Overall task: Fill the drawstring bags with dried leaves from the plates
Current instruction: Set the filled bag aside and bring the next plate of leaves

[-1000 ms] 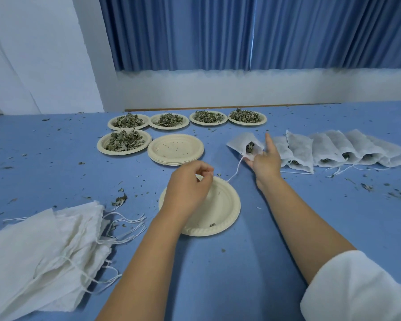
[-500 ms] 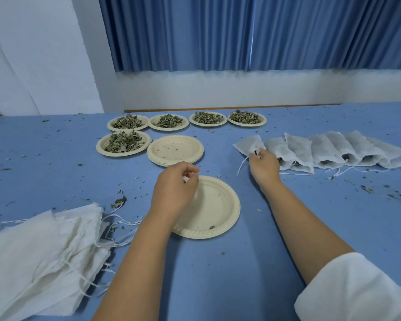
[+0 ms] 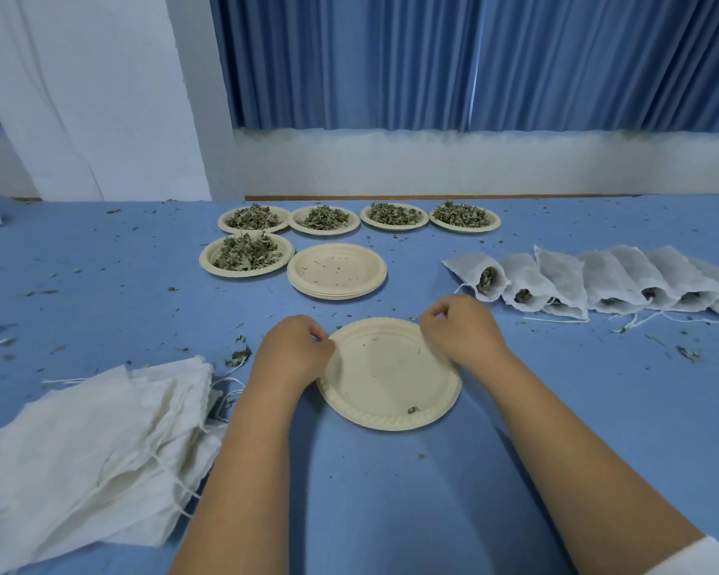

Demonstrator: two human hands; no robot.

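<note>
My left hand (image 3: 293, 350) sits at nine o'clock, my right hand (image 3: 461, 332) at two, fingers curled, forearms converging.

Plates heaped with dried leaves: five, four in the far row (image 3: 394, 215) and one nearer (image 3: 245, 256)
Stack of emptied plates (image 3: 337, 271): one stack; the number in it cannot be told
Emptied plate lying alone (image 3: 389, 373): one
Filled drawstring bags (image 3: 567, 284): at least seven in an overlapping row, running off the right edge
Pile of unfilled bags (image 3: 88, 446): one; count hidden by overlap
Hands: two, left (image 3: 291, 352) and right (image 3: 459, 332)
</note>
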